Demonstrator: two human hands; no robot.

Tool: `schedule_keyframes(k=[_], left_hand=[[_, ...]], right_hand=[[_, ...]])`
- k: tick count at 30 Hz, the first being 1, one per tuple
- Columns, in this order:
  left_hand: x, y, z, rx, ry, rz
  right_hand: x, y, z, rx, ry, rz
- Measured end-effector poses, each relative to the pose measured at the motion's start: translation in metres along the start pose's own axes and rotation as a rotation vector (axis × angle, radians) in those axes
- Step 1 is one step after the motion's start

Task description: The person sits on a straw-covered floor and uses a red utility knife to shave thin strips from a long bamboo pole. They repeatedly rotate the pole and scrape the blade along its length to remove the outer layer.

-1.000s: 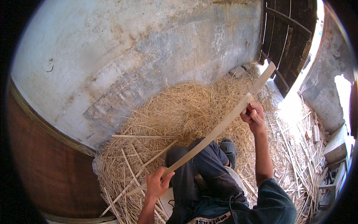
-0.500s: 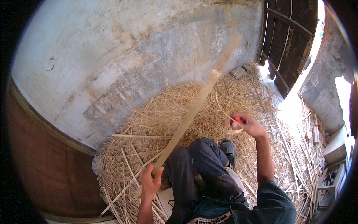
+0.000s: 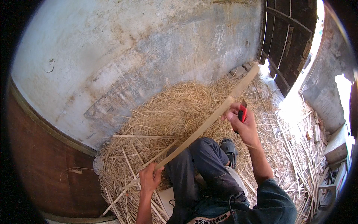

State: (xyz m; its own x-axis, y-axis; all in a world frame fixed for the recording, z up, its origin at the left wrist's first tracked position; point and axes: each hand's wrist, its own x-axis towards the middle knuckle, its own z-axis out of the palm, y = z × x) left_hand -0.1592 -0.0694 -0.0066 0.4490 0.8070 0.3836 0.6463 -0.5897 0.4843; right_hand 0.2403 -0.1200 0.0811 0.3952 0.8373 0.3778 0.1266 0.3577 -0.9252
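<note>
A long, flat bamboo strip (image 3: 201,128) slants from lower left to upper right across my knees, with a node near its far part. My left hand (image 3: 150,177) is closed around its near end. Red and black, a utility knife (image 3: 242,112) sits in my closed right hand (image 3: 243,125), its dark blade pointing up. That hand is beside the strip just below the node; its fingertips appear to touch the strip's edge, though contact is hard to tell.
Thin bamboo shavings (image 3: 179,100) heap over the floor around my legs, with longer strips among them. A stained wall (image 3: 149,48) rises ahead. On the left is a brown panel (image 3: 52,160); at the upper right, a dark wooden door (image 3: 289,41).
The bamboo strip's far end has swung down and right. My right hand has risen slightly to meet it, and the thin shaving by its fingers is gone. A thin shaving now shows against the brown panel.
</note>
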Motion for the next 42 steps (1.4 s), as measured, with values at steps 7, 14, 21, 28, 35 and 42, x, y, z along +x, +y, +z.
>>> schedule_keyframes(k=[7,14,21,28,35,42], left_hand=[[-0.003,-0.005,0.002,0.006,-0.019,-0.011],[-0.006,-0.01,-0.003,0.034,-0.044,-0.042],[-0.009,-0.029,-0.028,-0.003,-0.179,-0.191],[-0.003,-0.03,-0.046,-0.016,-0.233,-0.135],[-0.007,-0.042,-0.048,-0.131,-0.116,-0.252],[-0.011,-0.039,-0.04,-0.217,-0.066,-0.289]], right_hand=[[0.006,-0.004,-0.01,-0.128,-0.116,0.074],[0.009,-0.014,-0.017,-0.621,-0.208,-0.091],[0.023,-0.013,-0.046,-0.948,-0.619,-0.263],[0.041,-0.025,-0.067,-0.85,-1.189,-0.078],[0.053,-0.05,-0.075,-0.515,-1.421,0.26],[0.059,-0.015,-0.115,-1.511,-0.472,-0.021]])
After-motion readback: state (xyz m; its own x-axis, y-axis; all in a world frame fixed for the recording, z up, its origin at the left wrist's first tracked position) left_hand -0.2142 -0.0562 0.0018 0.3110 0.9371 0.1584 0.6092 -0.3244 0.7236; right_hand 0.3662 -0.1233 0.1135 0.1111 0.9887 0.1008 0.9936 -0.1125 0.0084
